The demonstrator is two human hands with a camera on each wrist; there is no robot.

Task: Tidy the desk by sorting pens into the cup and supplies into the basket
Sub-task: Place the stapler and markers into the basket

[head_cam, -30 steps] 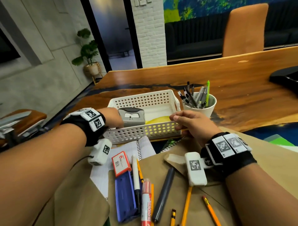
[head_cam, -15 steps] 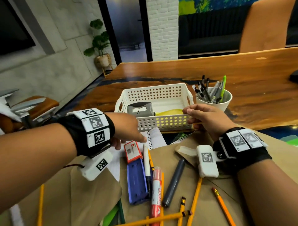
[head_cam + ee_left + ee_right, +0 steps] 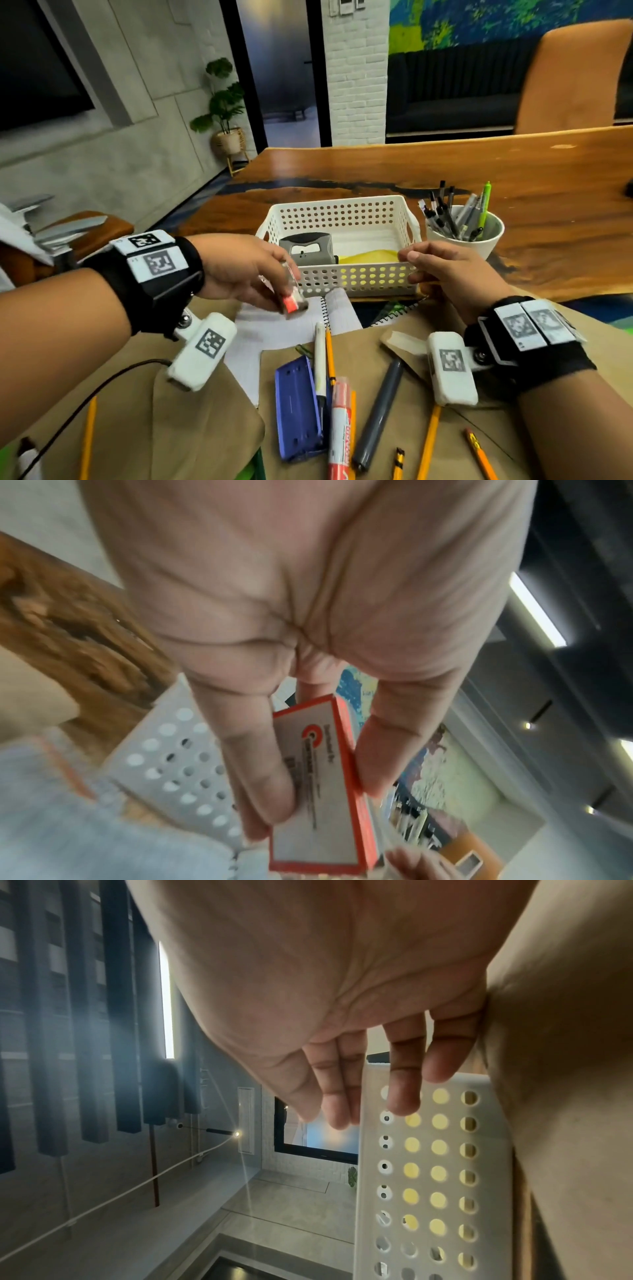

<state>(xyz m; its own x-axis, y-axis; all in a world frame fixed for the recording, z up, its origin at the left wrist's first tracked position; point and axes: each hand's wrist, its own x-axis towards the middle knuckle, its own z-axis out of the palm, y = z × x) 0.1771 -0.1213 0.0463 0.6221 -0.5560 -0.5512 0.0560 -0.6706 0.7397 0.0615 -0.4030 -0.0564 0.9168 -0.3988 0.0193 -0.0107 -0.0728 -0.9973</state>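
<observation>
My left hand point(image 3: 286, 291) pinches a small red-and-white box point(image 3: 291, 303) between thumb and fingers, just in front of the near-left corner of the white perforated basket point(image 3: 342, 209). The left wrist view shows the box point(image 3: 315, 791) lifted, with the basket wall point(image 3: 178, 764) beside it. My right hand point(image 3: 416, 270) holds the basket's near-right rim, thumb on top and fingers down the outer wall point(image 3: 428, 1177). A grey stapler point(image 3: 308, 248) and something yellow point(image 3: 370, 257) lie in the basket. The white cup point(image 3: 479, 245) to its right holds several pens.
On brown paper near me lie a blue hole punch point(image 3: 298, 407), a white pen point(image 3: 320, 356), a red marker point(image 3: 339, 431), a grey pen point(image 3: 376, 414) and several yellow pencils point(image 3: 428, 442). An open spiral notebook point(image 3: 274, 329) sits under the left hand.
My left hand drew back from the basket, dropped to the red-and-white box on the notebook and lifted it toward the basket. The right hand kept its hold on the basket rim.
</observation>
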